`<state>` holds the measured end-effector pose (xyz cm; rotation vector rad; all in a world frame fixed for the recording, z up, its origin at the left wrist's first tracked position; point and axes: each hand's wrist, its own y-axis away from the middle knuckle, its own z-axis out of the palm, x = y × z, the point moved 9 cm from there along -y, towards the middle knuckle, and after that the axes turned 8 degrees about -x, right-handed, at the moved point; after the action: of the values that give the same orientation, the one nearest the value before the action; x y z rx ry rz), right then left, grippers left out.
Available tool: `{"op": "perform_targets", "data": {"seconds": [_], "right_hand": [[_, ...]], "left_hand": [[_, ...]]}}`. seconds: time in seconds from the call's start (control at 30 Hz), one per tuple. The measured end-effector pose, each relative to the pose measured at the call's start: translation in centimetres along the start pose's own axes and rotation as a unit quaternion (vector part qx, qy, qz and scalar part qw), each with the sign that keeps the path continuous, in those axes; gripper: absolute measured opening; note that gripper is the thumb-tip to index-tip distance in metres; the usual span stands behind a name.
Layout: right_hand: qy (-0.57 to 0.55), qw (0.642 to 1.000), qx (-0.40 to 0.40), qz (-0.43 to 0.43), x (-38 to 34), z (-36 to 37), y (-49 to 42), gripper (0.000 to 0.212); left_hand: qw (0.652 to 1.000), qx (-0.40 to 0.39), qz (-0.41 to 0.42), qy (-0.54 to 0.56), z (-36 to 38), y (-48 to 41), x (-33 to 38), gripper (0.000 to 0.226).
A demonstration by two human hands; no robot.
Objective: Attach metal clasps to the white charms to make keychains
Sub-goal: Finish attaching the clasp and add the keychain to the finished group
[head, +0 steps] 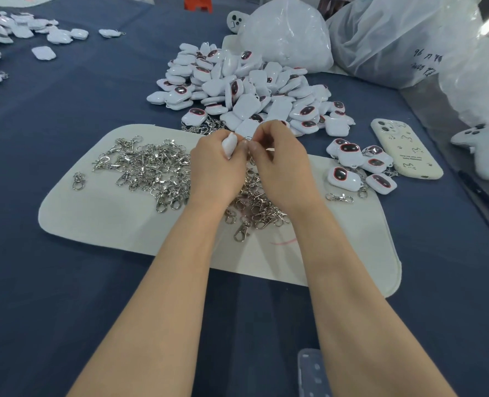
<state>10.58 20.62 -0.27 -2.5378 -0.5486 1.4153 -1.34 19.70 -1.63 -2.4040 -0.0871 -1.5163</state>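
Mat (94,219) is your reference. Charm pile (246,93) lies past its far edge and clasp heap (151,170) covers its middle. Above the far edge, your left hand (214,167) grips one white charm (228,146) and your right hand (280,164) pinches the charm's top. I can't see a clasp there. Likely risk: a loose pinch drops the ring into the heap, where it tangles.

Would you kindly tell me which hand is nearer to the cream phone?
Right. The right hand sits left of the phone, a small cluster of charms between them; the left hand is farther left, gripping a white charm.
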Motion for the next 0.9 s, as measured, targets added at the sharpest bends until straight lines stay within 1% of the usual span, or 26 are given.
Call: {"op": "perform_targets", "data": {"seconds": [0.1, 0.17, 0.27, 0.33, 0.43, 0.63, 0.73, 0.77, 0.83, 0.9], "right_hand": [[0.028, 0.999, 0.024, -0.016, -0.5, -0.4, 0.0, 0.003], [0.026, 0.999, 0.035, -0.007, -0.3, -0.7, 0.0, 0.005], [0.015, 1.0, 0.004, 0.017, 0.2, -0.2, -0.1, 0.003], [0.015, 1.0, -0.014, 0.023, 0.3, 0.1, -0.1, 0.006], [0.02, 1.0, -0.012, 0.021, 0.3, 0.0, 0.0, 0.004], [0.048, 0.999, 0.007, 0.024, 0.5, -0.2, 0.2, 0.008], [0.052, 0.998, 0.01, 0.03, 0.9, -0.5, 0.2, 0.006], [0.054, 0.998, 0.009, 0.031, 1.0, -0.6, 0.2, 0.004], [0.057, 0.998, 0.01, 0.032, 1.2, -0.6, 0.2, 0.004], [0.062, 0.997, 0.011, 0.034, 1.4, -0.6, 0.1, 0.005]], "left_hand": [[0.999, 0.006, 0.012, -0.029, 0.0, 0.0, 0.4, 0.015], [0.997, 0.01, 0.025, -0.066, 0.1, 0.1, 1.0, 0.018], [0.996, 0.012, 0.034, -0.083, 0.0, 0.3, 1.1, 0.017], [0.996, 0.007, 0.034, -0.082, -0.2, 0.2, 1.0, 0.016], [0.996, -0.022, 0.03, -0.076, 0.1, 0.0, 0.8, 0.016], [0.997, -0.081, -0.007, 0.01, 0.9, -0.1, 0.1, 0.012], [0.988, -0.111, -0.076, 0.071, 1.3, 0.1, -1.3, 0.034], [0.982, -0.127, -0.094, 0.104, 1.5, 0.2, -1.5, 0.036], [0.971, -0.14, -0.103, 0.166, 1.7, 0.2, -1.4, 0.028], [0.972, -0.137, -0.077, 0.177, 1.3, 0.0, -0.8, 0.019]]}}
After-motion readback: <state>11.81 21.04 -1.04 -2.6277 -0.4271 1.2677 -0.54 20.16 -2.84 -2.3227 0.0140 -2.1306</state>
